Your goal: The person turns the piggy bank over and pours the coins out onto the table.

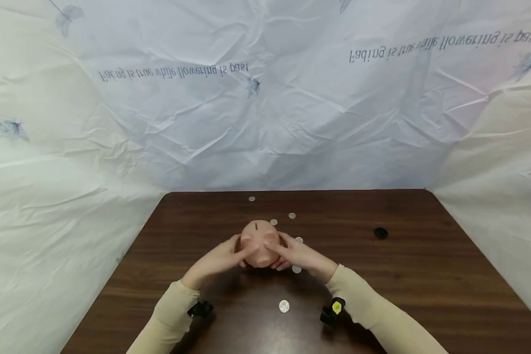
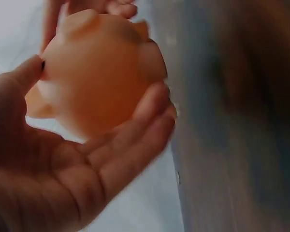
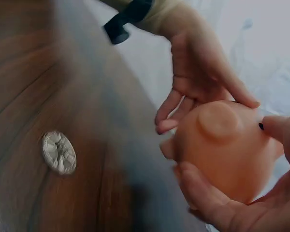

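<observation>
A pink piggy bank (image 1: 257, 235) with a dark coin slot on its top side is held between both hands, over the middle of the table. My left hand (image 1: 221, 257) grips its left side, thumb on the near face and fingers curving underneath. From the other side my right hand (image 1: 302, 254) grips it the same way. In the right wrist view, the piggy bank's round snout (image 3: 220, 121) faces the camera. The left wrist view shows its smooth body (image 2: 104, 77) resting against the left fingers (image 2: 135, 140).
Several silvery coins lie on the brown wooden table (image 1: 425, 275), one coin (image 1: 284, 306) near the front and another coin (image 1: 251, 198) at the far edge. A round black piece (image 1: 381, 232) lies on the right. White printed cloth (image 1: 292, 123) hangs behind and at the sides.
</observation>
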A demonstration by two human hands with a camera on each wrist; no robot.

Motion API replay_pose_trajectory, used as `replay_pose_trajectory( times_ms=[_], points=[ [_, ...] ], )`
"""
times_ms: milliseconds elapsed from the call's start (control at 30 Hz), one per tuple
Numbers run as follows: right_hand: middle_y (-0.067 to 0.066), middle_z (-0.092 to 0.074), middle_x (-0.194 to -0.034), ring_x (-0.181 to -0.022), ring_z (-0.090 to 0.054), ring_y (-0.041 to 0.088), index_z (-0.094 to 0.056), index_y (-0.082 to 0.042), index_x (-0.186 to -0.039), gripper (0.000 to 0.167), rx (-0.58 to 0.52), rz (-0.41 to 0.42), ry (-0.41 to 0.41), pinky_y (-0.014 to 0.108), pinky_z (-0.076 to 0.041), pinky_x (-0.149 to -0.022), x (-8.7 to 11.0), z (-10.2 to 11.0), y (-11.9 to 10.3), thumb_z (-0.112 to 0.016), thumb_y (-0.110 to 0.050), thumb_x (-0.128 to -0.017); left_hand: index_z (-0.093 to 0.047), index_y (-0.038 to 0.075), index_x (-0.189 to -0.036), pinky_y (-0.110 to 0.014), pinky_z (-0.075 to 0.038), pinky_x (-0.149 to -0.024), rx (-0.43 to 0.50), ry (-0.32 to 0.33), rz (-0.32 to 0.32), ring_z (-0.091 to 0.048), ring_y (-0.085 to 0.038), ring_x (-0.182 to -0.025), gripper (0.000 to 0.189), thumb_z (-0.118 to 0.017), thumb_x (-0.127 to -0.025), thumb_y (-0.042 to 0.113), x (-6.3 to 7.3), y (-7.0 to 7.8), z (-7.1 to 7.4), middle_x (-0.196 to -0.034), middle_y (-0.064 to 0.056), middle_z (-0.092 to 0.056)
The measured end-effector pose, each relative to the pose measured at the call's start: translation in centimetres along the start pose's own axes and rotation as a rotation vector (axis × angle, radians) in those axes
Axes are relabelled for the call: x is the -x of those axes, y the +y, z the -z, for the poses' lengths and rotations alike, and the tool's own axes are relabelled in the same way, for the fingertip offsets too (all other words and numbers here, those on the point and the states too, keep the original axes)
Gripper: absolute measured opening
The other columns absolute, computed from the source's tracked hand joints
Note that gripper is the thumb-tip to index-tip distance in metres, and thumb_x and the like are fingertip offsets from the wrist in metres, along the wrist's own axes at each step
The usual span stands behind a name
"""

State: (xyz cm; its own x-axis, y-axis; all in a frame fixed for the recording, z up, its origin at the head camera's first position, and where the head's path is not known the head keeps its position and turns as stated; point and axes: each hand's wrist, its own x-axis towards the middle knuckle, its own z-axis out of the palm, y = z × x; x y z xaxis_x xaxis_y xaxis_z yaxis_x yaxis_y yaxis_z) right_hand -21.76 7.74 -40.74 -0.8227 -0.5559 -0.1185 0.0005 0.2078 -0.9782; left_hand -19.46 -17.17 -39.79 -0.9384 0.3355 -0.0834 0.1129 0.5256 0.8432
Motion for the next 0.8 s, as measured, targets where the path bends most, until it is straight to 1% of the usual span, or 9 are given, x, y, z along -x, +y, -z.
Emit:
replay_pose_trajectory(
  times_ms=[67, 200, 267, 333, 500, 567, 600, 667, 800],
  points=[
    [0.019, -0.061, -0.125, -0.091, -0.071, 0.028, -0.016, -0.009, -0.160, 0.086, 0.027, 0.044, 0.014, 0.048, -0.058, -0.083, 0.1, 0.3, -0.2, -0.066, -0.042, -0.099, -0.028, 0.006, -0.156, -0.045, -0.055, -0.084, -0.024, 0.041, -0.041, -0.067, -0.024, -0.098, 0.087, -0.068, -0.094, 0.052, 0.0, 0.4, -0.1, -0.113, -0.010, -0.067],
    [0.013, -0.035, -0.155, -0.117, -0.063, 0.032, -0.013, -0.025, -0.161, 0.095, 0.029, 0.405, 0.055, 0.050, -0.054, -0.093, 1.1, 1.0, -2.2, -0.078, -0.017, -0.092, -0.018, 0.025, -0.159, -0.050, -0.049, -0.097, 0.023, 0.196, -0.368, -0.057, -0.027, -0.121, 0.099, -0.084, -0.086, 0.026, 0.6, 2.1, 0.8, -0.142, -0.007, -0.053],
    [0.011, -0.020, -0.161, -0.131, -0.053, 0.034, -0.009, -0.028, -0.162, 0.102, 0.005, 0.521, 0.030, 0.048, -0.051, -0.096, 1.3, 1.2, -2.5, -0.078, -0.007, -0.089, -0.011, 0.026, -0.159, -0.049, -0.046, -0.100, 0.072, 0.184, -0.501, -0.052, -0.030, -0.127, 0.108, -0.086, -0.082, 0.012, 0.7, 2.5, 1.1, -0.150, -0.008, -0.045],
    [0.012, -0.019, -0.161, -0.134, -0.050, 0.034, -0.008, -0.028, -0.162, 0.104, -0.046, 0.492, -0.005, 0.046, -0.051, -0.097, 1.2, 1.1, -2.0, -0.078, -0.004, -0.089, -0.009, 0.022, -0.158, -0.045, -0.046, -0.102, 0.124, 0.134, -0.504, -0.051, -0.030, -0.129, 0.109, -0.085, -0.082, 0.004, 0.8, 2.7, 0.9, -0.152, -0.011, -0.043],
    [0.020, -0.037, -0.150, -0.108, -0.066, 0.027, -0.012, -0.012, -0.161, 0.101, -0.075, 0.087, -0.007, 0.044, -0.057, -0.088, 0.5, 0.8, 0.9, -0.081, -0.022, -0.089, -0.012, 0.015, -0.155, -0.035, -0.052, -0.094, 0.153, -0.001, -0.182, -0.062, -0.024, -0.117, 0.093, -0.080, -0.090, 0.022, 0.3, 1.2, -1.1, -0.137, -0.017, -0.056],
    [0.020, -0.040, -0.148, -0.105, -0.067, 0.025, -0.011, -0.009, -0.161, 0.105, -0.041, 0.015, 0.003, 0.044, -0.056, -0.088, 0.5, 0.7, 1.1, -0.083, -0.028, -0.086, -0.013, 0.015, -0.154, -0.033, -0.054, -0.092, 0.121, -0.005, -0.150, -0.064, -0.021, -0.114, 0.093, -0.080, -0.090, 0.030, 0.0, 0.3, -1.5, -0.133, -0.017, -0.059],
    [0.019, -0.041, -0.149, -0.107, -0.067, 0.025, -0.009, -0.012, -0.162, 0.107, -0.032, 0.024, 0.001, 0.044, -0.055, -0.089, 0.7, 0.7, 0.8, -0.083, -0.028, -0.086, -0.013, 0.017, -0.155, -0.034, -0.054, -0.091, 0.118, 0.008, -0.169, -0.064, -0.021, -0.114, 0.095, -0.081, -0.089, 0.030, -0.1, 0.2, -1.5, -0.134, -0.015, -0.058],
    [0.014, -0.040, -0.151, -0.114, -0.064, 0.025, -0.007, -0.020, -0.163, 0.110, -0.008, 0.134, 0.010, 0.041, -0.054, -0.090, 1.1, 0.7, -0.5, -0.084, -0.024, -0.086, -0.014, 0.023, -0.155, -0.033, -0.054, -0.093, 0.088, 0.085, -0.274, -0.062, -0.019, -0.115, 0.100, -0.085, -0.085, 0.030, 0.0, 0.5, -1.0, -0.138, -0.010, -0.056],
    [0.002, -0.027, -0.161, -0.131, -0.052, 0.026, -0.009, -0.033, -0.163, 0.107, 0.029, 0.463, -0.001, 0.038, -0.052, -0.097, 2.7, 0.7, -4.1, -0.081, -0.009, -0.087, -0.013, 0.019, -0.156, -0.035, -0.048, -0.100, 0.022, 0.230, -0.585, -0.055, -0.023, -0.125, 0.112, -0.091, -0.076, 0.015, 1.6, 3.0, 0.8, -0.149, -0.006, -0.047]
  ],
)
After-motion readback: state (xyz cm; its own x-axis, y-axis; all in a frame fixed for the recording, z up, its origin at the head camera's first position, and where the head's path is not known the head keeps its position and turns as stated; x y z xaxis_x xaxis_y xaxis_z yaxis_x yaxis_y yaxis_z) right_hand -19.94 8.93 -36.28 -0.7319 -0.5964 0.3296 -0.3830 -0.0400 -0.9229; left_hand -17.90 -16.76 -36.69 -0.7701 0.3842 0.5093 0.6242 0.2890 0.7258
